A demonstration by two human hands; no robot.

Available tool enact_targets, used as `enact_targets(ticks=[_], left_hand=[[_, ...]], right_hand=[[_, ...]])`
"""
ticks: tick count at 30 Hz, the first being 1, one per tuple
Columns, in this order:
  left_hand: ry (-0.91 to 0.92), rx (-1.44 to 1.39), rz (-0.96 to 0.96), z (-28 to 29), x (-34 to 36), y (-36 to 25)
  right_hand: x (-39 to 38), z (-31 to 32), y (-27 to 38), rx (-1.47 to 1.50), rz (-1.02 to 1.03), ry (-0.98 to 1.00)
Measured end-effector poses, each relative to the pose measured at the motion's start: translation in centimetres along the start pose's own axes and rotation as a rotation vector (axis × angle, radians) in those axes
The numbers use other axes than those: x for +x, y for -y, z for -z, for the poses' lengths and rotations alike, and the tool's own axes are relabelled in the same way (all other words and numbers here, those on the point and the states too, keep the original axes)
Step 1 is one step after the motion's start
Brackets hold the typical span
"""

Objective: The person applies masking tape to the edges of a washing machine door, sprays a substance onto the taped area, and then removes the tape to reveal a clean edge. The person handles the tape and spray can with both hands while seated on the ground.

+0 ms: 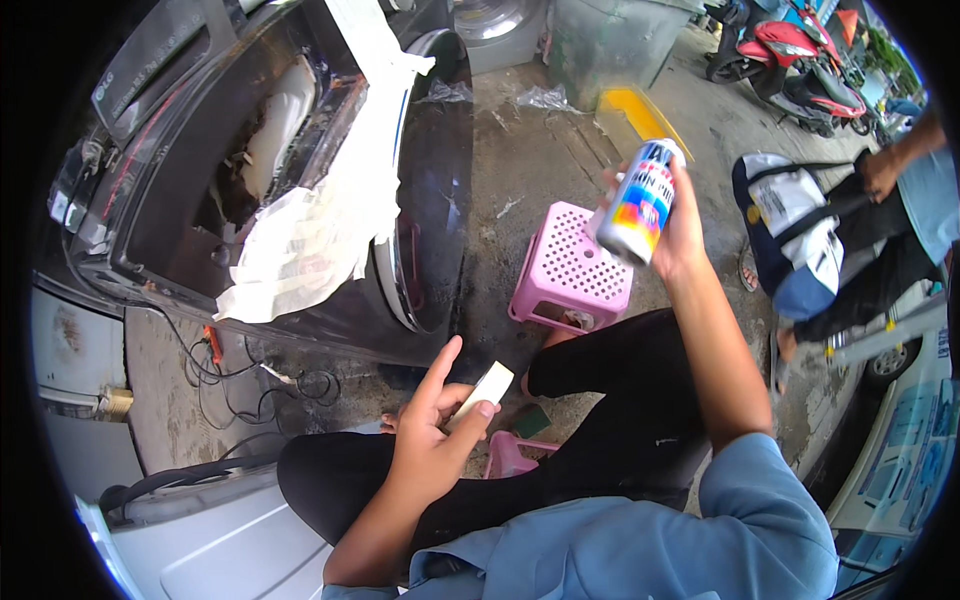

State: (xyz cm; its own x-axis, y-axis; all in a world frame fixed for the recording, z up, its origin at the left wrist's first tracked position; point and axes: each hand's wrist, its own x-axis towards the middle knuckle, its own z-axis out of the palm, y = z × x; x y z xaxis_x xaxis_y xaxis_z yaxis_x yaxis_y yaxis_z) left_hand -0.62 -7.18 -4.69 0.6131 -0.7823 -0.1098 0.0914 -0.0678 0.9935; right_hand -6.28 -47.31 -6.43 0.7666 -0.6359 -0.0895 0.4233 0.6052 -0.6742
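Head view: person's L hand (pixel 432 435) grips a pale cream rectangular block (pixel 488 384) btwn thumb & fingers, index finger stretched up clear of it. Block's far end sticks out fwd & to the R, roughly btwn the black-trousered knees. R hand (pixel 684 232) is wrapped round a cylindrical metal spray can w/ multicoloured label (pixel 641 200), tilted, base twd lower L, top twd upper R; top detail too blurred to tell. Can is fwd & R of L hand, well apart from block.

Pink plastic stool w/ perforated seat (pixel 566 250) stands just L of & below can in view; can't tell the gap. To the L, a black glossy appliance body (pixel 437 200) w/ crumpled white masking sheet (pixel 300 255) over its edge. Dark green rectangular pad (pixel 530 421) on ground near block, yellow plastic tray (pixel 641 112) beyond can. Far R, another person's hand (pixel 882 175) holds a white-&-navy bag (pixel 795 225).
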Motion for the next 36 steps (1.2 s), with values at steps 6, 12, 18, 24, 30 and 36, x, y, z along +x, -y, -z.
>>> enact_targets(ticks=[6, 12, 18, 24, 30, 36], left_hand=[[-0.063, -0.017, -0.035, 0.3, 0.4, -1.5], [-0.103, 0.021, -0.011, 0.5, 0.2, -1.6], [-0.154, 0.031, 0.007, 2.8, 0.4, -1.8], [-0.046, -0.315, 0.102, 6.3, 0.0, -3.1], [-0.103, -0.669, 0.111, 5.0, 0.6, -1.8], [-0.232, -0.564, 0.209, 5.5, 1.4, 0.2]], right_hand=[[-4.7, -3.2, -0.6, -0.561, 0.034, 0.306], [-6.6, -3.0, -3.9, -0.246, -0.027, -0.201], [-7.9, -6.2, -1.6, -0.304, 0.053, 0.019], [-10.0, -8.5, -0.9, -0.663, 0.148, 0.239], [-9.3, -7.4, -2.7, -0.302, -0.121, 0.342], [-9.8, -8.5, -3.5, -0.296, -0.271, 0.363]])
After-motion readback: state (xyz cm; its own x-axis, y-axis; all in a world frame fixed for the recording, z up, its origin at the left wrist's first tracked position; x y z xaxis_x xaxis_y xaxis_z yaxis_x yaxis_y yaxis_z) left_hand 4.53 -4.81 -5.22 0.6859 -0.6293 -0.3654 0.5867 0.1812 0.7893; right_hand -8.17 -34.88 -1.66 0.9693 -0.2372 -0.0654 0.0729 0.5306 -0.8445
